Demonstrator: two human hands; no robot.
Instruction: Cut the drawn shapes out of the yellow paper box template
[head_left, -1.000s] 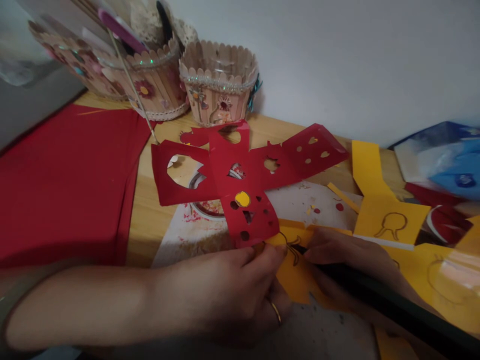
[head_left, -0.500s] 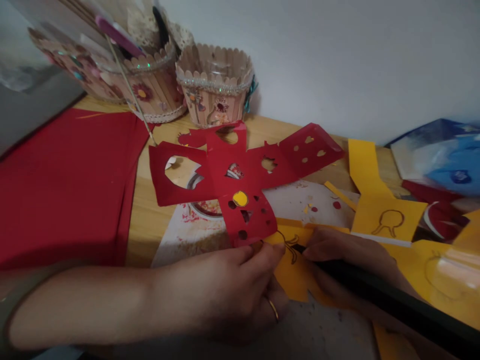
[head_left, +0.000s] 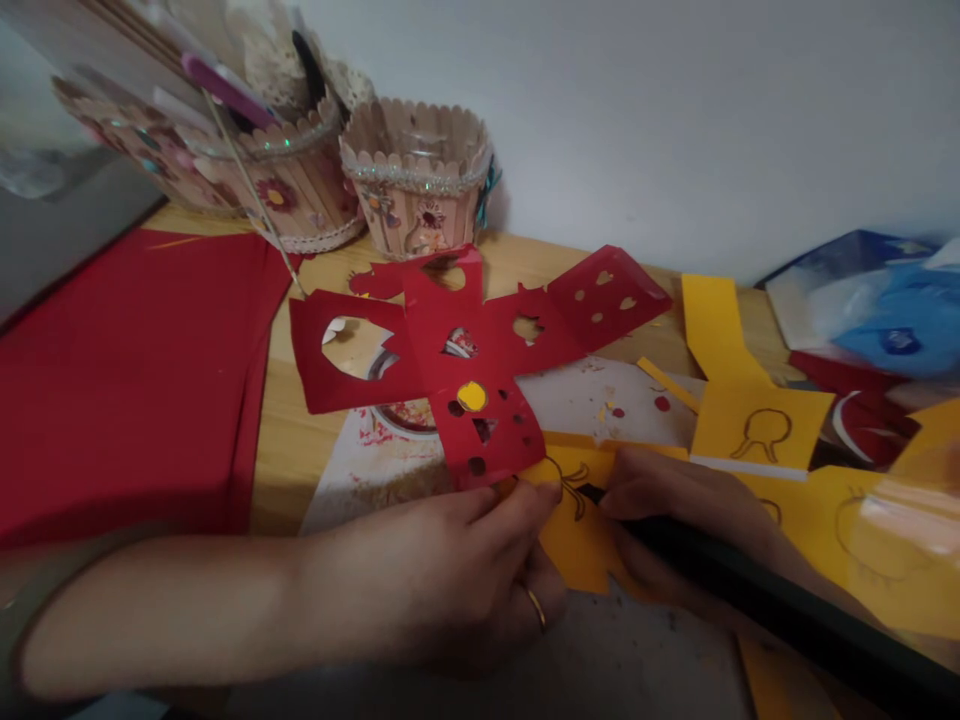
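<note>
My right hand (head_left: 675, 500) grips a long black pen (head_left: 720, 570), whose dark tip rests by a drawn outline with curved strokes on the yellow paper (head_left: 577, 550). My left hand (head_left: 480, 570), with a ring on one finger, pinches the edge of that yellow paper beside the drawing; its fingertips partly hide the outline. Just above those fingers lies a red cross-shaped paper cutout (head_left: 431, 350) with heart, round and jagged holes. Its lower flap overlaps the yellow paper's edge, and a yellow round piece (head_left: 472, 396) shows on this flap.
Red paper sheets (head_left: 127, 380) are stacked at left. Decorated stick baskets (head_left: 416, 190) stand along the wall, one holding tools. More yellow paper with drawn shapes (head_left: 780, 400) lies at right, near a blue plastic bag (head_left: 900, 320). Small scraps (head_left: 661, 404) dot the white sheet (head_left: 570, 400).
The whole view has shifted slightly, so most things appear a little further left. Both hands keep nearly the same places on the yellow paper, with the pen tip still beside the curved strokes.
</note>
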